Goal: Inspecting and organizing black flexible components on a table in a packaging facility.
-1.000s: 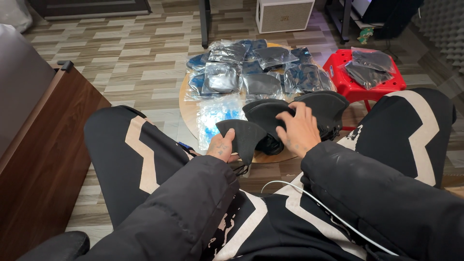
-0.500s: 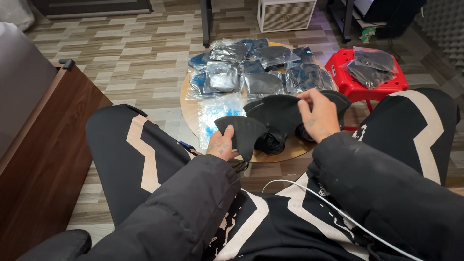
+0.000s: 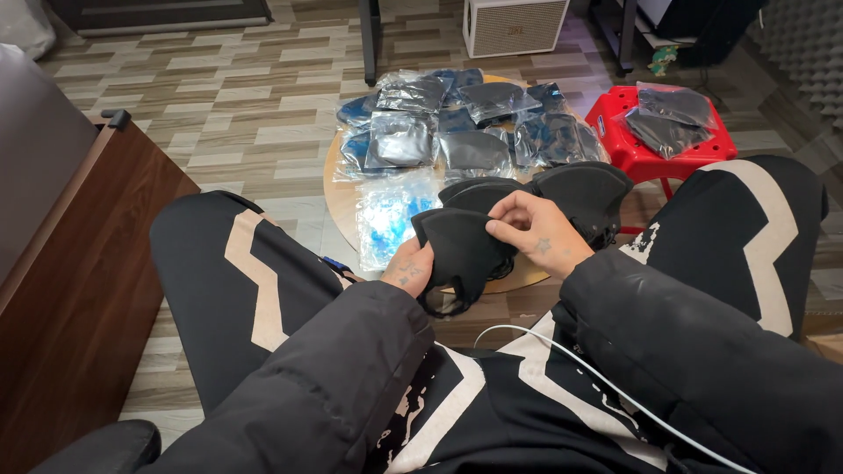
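Low over the tiled floor (image 3: pixel 219 114), both hands meet: left hand (image 3: pixel 409 268) and right hand (image 3: pixel 537 235) pinch a black mask (image 3: pixel 458 250) above the round table's (image 3: pixel 338 197) near edge. Behind, clear bags (image 3: pixel 457 132) holding dark masks cover it; a red stool (image 3: pixel 637 149) carries two more.

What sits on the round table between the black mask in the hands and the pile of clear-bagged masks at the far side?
In the head view, a blue-tinted clear bag and loose black masks lie between.

Even, soft indoor light, moderately bright. Glare glints off the clear plastic bags (image 3: pixel 457 123) at the far centre. Shadows are faint. Focus is sharp; edges bend slightly outward.
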